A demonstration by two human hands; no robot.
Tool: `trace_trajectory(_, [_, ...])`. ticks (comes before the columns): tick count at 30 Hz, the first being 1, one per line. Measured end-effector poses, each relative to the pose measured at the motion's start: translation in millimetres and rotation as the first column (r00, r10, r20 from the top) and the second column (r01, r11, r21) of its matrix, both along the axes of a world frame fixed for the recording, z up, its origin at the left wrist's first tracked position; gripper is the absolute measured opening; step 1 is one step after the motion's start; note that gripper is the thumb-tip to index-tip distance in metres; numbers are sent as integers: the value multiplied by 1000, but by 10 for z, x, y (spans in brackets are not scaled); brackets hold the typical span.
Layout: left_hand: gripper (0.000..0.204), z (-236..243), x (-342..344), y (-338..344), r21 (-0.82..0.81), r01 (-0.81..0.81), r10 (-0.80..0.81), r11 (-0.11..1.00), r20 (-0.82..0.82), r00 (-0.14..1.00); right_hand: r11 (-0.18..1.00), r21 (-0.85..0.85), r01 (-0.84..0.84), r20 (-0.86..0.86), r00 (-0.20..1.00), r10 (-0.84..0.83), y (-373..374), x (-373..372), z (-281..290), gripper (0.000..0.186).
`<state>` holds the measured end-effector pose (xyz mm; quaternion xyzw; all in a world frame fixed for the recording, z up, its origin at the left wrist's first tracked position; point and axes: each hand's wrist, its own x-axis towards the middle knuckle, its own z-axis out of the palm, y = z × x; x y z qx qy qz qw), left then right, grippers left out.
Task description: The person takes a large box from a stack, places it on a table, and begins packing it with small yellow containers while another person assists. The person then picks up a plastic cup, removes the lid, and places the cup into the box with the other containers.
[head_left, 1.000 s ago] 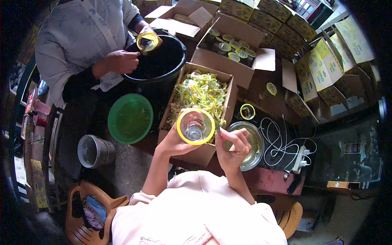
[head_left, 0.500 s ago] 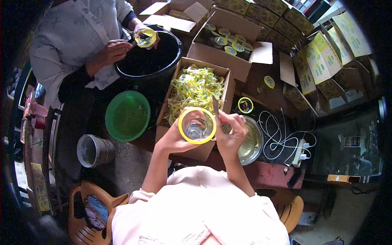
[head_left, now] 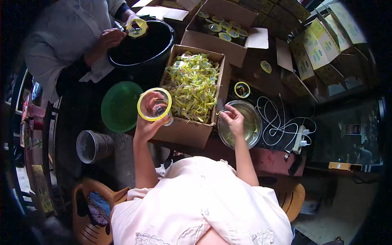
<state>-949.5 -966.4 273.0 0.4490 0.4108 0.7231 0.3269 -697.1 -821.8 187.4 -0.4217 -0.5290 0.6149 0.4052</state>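
My left hand (head_left: 146, 130) is wrapped round a clear plastic cup (head_left: 157, 107) with a yellow rim, its open mouth facing me. To the right, my right hand (head_left: 235, 121) is closed in a pinch over the edge of a clear bowl (head_left: 254, 141) holding pale liquid. A thin knife (head_left: 221, 104) shows dimly at its fingertips, with a small yellow scrap beside it. Between my hands stands a cardboard box (head_left: 179, 136) heaped with yellow and clear plastic strips (head_left: 194, 87).
A co-worker's hand (head_left: 110, 39) is beside a yellow-lidded cup (head_left: 136, 28) over a black tub (head_left: 170, 48). A green basin (head_left: 119, 107) and grey bucket (head_left: 94, 146) stand left. Behind is a carton (head_left: 212, 45) of lidded cups; right lie a white cable (head_left: 281, 130) and power strip (head_left: 300, 141).
My hands have moved apart: the left carries the cup leftward and up, the right has gone right and down to the bowl. The co-worker's cup has turned slightly.
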Motion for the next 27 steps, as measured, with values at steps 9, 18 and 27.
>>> trace_trajectory(9, [61,2,71,-43,-19,-9,10,1000,7,1000,994,-102,43,-30,998,-46,-308,-136,-216,34])
trace_trajectory(18, [60,-8,72,-99,-66,-21,20,998,-20,1000,990,-32,137,117,984,-132,-415,-23,-434,46])
trace_trajectory(27, [58,-63,71,-13,-107,30,-38,994,-67,997,992,-122,18,218,976,9,-539,223,-249,54])
